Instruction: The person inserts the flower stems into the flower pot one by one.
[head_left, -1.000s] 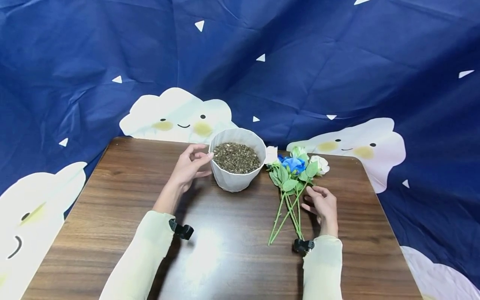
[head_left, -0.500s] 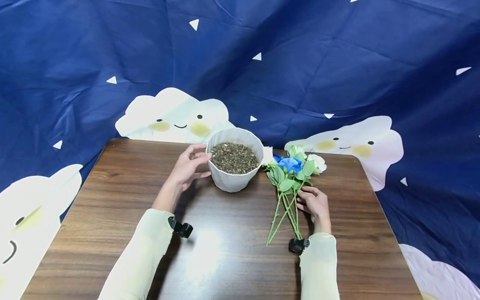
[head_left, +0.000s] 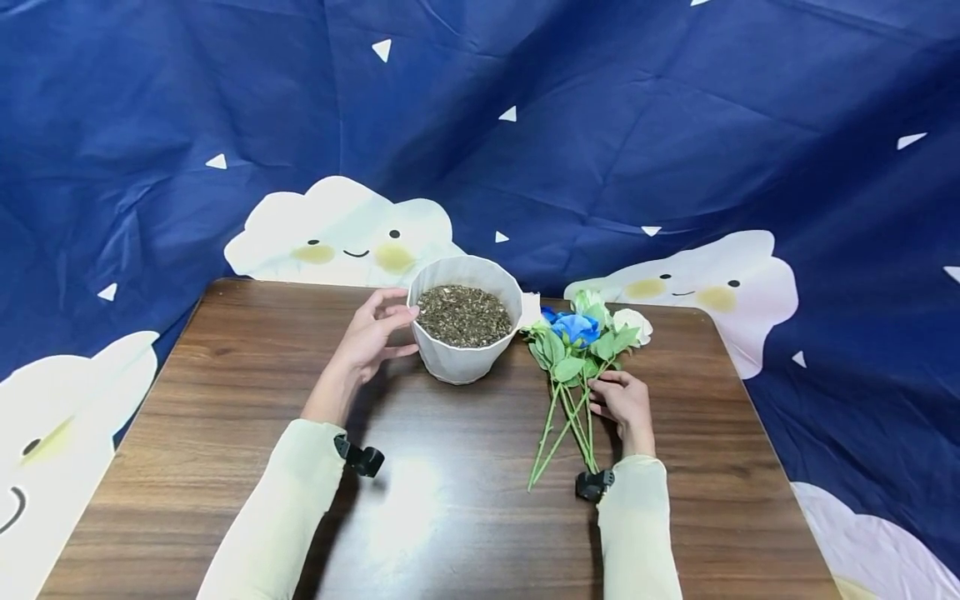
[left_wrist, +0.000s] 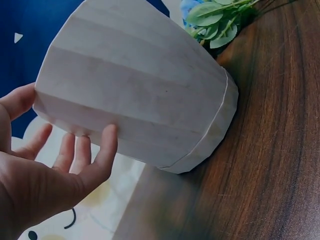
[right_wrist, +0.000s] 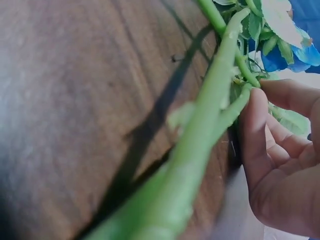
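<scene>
A white faceted flower pot (head_left: pixel 459 364) stands near the table's far edge, filled with dark soil (head_left: pixel 465 317). My left hand (head_left: pixel 371 333) rests its spread fingertips against the pot's left side, the thumb right at the rim; the left wrist view shows these fingers (left_wrist: pixel 107 145) on the outer wall. Right of the pot lies a bunch of artificial roses, with a blue rose (head_left: pixel 576 328), white roses (head_left: pixel 633 327) and crossed green stems (head_left: pixel 573 429). My right hand (head_left: pixel 626 404) pinches one green stem (right_wrist: pixel 240 102) between thumb and forefinger below the leaves.
The brown wooden table (head_left: pixel 247 367) has its far edge against a blue curtain (head_left: pixel 600 108) printed with white clouds. Black wrist cameras (head_left: pixel 360 458) sit at both sleeves. One white rose (head_left: pixel 531 308) lies close beside the pot's rim.
My right hand has moved left to the rose stems and now pinches one. My left hand stays at the pot. The whole head view has shifted slightly.
</scene>
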